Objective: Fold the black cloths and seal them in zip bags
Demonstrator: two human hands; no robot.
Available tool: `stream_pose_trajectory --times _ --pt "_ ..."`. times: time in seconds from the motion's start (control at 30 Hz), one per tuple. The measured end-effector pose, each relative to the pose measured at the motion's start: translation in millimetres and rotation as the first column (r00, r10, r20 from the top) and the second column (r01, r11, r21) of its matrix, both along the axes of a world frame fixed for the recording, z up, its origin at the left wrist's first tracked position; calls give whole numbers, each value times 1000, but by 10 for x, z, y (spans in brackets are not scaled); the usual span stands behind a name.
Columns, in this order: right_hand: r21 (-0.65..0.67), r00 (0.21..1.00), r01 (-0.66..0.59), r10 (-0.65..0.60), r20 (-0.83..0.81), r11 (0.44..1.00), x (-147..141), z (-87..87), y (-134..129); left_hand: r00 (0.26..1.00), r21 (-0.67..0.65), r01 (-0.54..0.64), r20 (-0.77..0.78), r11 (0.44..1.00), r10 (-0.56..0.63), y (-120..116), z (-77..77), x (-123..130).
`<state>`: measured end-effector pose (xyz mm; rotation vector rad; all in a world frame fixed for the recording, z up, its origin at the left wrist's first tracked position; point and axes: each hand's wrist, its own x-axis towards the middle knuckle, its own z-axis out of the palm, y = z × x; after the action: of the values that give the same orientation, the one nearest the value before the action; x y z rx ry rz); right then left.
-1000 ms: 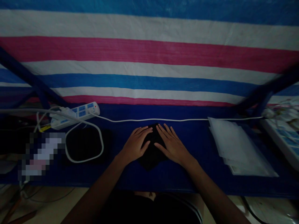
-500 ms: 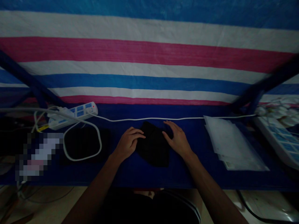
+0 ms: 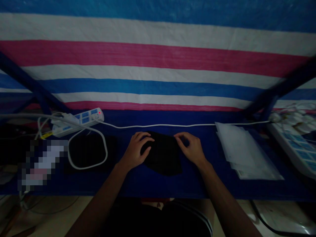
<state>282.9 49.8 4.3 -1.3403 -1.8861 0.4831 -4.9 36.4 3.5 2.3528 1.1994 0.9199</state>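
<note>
We note L hand (image 3: 135,152) curled, fingers (image 3: 145,139) over L side of black cloth (image 3: 163,161); R hand (image 3: 192,150) arched, fingers (image 3: 179,136) at upper R edge; pinch unclear both sides. Cloth mid-worktop (image 3: 158,187), prob. light, limp; best held by edges. Folds lost in dark. Further: papers (image 3: 247,153), power strip (image 3: 84,120).

Left hand (image 3: 136,149) and right hand (image 3: 190,148) both curled, palms down
</note>
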Motion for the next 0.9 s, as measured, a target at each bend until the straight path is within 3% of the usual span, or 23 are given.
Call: stream_pose_trajectory --times 0.13,0.3,0.57,0.9 --pt "-16 997 -8 9 76 1000 29 -53 31 998 -61 8 -63 998 -12 16 -21 13" --pt "-30 990 -80 83 113 996 42 -60 39 998 -61 -62 -5 996 62 68 -107 10" --pt "9 983 -181 181 -20 984 -1 15 -1 982 -5 -82 169 997 82 84 -115 -4" --pt "-176 944 -276 233 -233 945 -4 131 -95 950 -106 -7 311 994 40 11 -8 23"
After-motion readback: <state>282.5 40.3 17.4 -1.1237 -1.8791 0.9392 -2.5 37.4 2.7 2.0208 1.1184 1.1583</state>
